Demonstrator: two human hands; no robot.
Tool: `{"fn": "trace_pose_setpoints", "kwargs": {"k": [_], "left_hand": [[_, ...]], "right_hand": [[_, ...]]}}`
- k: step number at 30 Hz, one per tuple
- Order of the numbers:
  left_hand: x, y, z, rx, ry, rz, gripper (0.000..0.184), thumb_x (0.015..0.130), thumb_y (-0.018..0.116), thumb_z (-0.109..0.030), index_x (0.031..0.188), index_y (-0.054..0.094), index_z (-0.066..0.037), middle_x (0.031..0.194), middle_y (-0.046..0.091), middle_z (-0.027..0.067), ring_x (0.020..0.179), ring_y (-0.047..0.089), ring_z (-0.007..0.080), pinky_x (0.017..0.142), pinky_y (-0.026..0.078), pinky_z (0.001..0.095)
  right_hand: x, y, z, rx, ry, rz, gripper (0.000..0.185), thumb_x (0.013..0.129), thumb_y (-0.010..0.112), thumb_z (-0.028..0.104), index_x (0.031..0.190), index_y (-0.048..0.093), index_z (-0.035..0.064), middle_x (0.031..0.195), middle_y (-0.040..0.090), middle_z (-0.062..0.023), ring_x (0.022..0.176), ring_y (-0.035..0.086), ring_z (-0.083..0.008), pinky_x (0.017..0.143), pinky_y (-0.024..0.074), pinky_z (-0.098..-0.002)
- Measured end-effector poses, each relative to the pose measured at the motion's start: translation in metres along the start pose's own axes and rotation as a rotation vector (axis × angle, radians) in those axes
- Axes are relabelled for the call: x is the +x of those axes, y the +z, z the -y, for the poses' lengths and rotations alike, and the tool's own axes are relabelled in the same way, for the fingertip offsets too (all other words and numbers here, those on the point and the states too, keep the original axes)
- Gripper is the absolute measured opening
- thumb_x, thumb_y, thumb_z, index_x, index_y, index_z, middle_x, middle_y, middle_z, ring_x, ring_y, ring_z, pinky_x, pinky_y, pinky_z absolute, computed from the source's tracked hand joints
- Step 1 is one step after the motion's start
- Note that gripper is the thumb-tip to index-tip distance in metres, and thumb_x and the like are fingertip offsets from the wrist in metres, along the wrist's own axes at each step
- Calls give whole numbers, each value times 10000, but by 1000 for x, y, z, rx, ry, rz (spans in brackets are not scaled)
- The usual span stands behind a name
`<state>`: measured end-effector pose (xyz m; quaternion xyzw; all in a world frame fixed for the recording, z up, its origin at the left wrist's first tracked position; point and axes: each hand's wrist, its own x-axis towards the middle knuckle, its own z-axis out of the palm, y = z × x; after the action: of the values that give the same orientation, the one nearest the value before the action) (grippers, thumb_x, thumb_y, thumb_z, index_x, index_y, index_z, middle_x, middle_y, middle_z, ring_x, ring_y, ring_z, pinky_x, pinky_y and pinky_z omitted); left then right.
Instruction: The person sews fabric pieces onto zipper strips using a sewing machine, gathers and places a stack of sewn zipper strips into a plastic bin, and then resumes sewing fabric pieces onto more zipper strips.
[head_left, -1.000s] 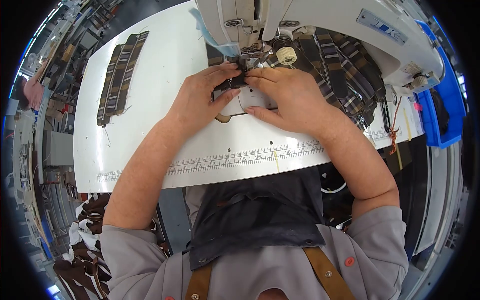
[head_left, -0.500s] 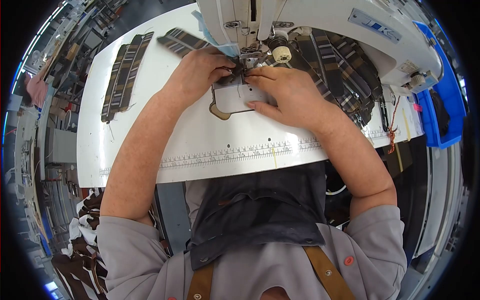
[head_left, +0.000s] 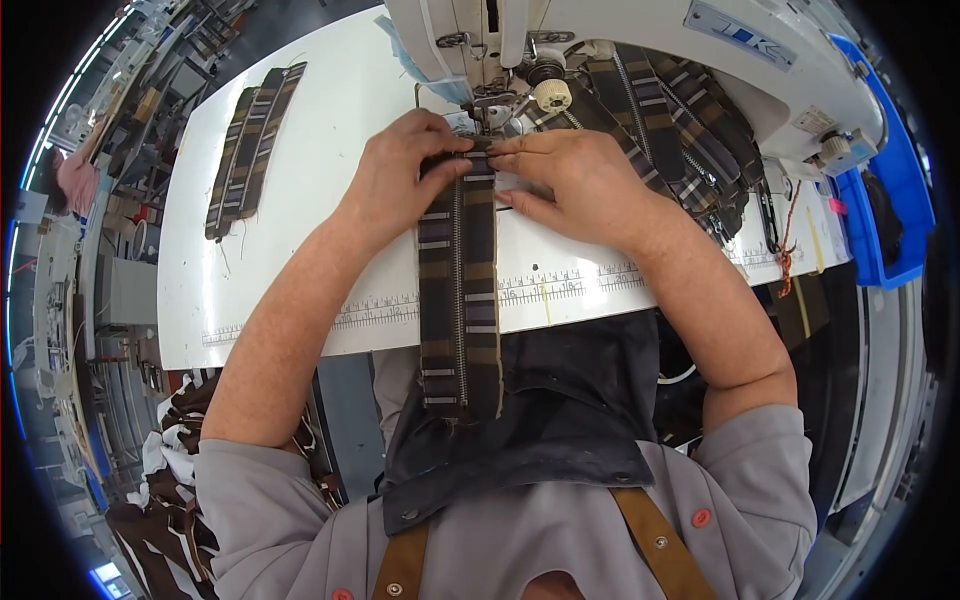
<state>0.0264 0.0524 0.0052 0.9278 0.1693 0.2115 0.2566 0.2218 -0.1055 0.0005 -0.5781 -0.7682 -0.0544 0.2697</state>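
A plaid fabric strip with a metal zipper (head_left: pixel 459 290) lies lengthwise from the sewing machine's needle area (head_left: pixel 488 115), its near end hanging over the table edge onto the apron. My left hand (head_left: pixel 408 172) is closed on the strip's far end, thumb and fingers pinching near the left edge. From the other side, my right hand (head_left: pixel 578 185) grips the far right corner with its fingertips, the thumb lower and beside the strip. Both sets of fingertips are just in front of the presser foot. The fingers hide part of the strip's end.
More plaid zipper strips (head_left: pixel 680 125) are heaped under the machine arm on the right. Another strip (head_left: pixel 255 150) lies at the table's left. A printed ruler (head_left: pixel 575 283) runs along the front edge. A blue bin (head_left: pixel 905 250) stands right; an orange cord (head_left: pixel 786 250) hangs nearby.
The plaid strip, earlier behind and left of my left hand, now stretches toward me past the table edge. Both hands remain by the needle, the left now pinching the strip's end.
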Motion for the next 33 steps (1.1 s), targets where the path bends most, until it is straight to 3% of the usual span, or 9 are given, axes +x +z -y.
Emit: {"fn": "trace_pose_setpoints", "kwargs": {"k": [2, 3, 19, 24, 27, 33], "left_hand": [[-15, 4, -7, 145, 184, -139, 341, 878, 822, -226, 1143, 767, -19, 1189, 717, 127, 1063, 686, 302, 919, 565, 398], [-22, 3, -13, 157, 148, -94, 410, 882, 819, -251, 1203, 741, -9, 1250, 711, 136, 1190, 638, 331, 1013, 535, 424], [-10, 13, -3, 252, 190, -87, 430, 896, 798, -256, 1230, 730, 7, 1313, 714, 140, 1222, 632, 364, 1054, 517, 453], [-12, 12, -11, 213, 162, -48, 477, 879, 816, -249, 1272, 711, 0, 1364, 681, 158, 1309, 605, 366, 1117, 489, 459], [-13, 13, -10, 185, 111, -2, 544, 909, 789, -335, 1323, 683, 1, 1417, 641, 161, 1396, 542, 346, 1167, 448, 466], [-10, 11, -7, 181, 118, 16, 531, 920, 781, -342, 1322, 683, -10, 1423, 635, 159, 1429, 518, 351, 1205, 413, 481]], "right_hand": [[0, 0, 0, -14, -10, -14, 312, 884, 751, 279, 1093, 791, 51, 1141, 772, -77, 1027, 733, -283, 854, 592, -425], [0, 1, 0, -25, -25, -27, 319, 881, 753, 282, 1096, 791, 50, 1146, 772, -78, 1032, 733, -284, 859, 592, -427], [5, 3, -1, -78, 32, -5, 384, 893, 743, 352, 1122, 773, 46, 1181, 760, -83, 1059, 727, -281, 873, 589, -424], [5, 3, 1, -90, 1, -29, 480, 878, 747, 440, 1133, 761, 34, 1191, 735, -93, 1062, 718, -279, 858, 585, -427], [5, 3, 1, -58, 5, -24, 496, 867, 754, 451, 1136, 758, 34, 1159, 730, -88, 1040, 720, -285, 847, 583, -433], [3, 4, 2, -72, 23, -33, 488, 869, 753, 446, 1133, 757, 36, 1137, 730, -86, 1030, 722, -286, 838, 583, -430]]}}
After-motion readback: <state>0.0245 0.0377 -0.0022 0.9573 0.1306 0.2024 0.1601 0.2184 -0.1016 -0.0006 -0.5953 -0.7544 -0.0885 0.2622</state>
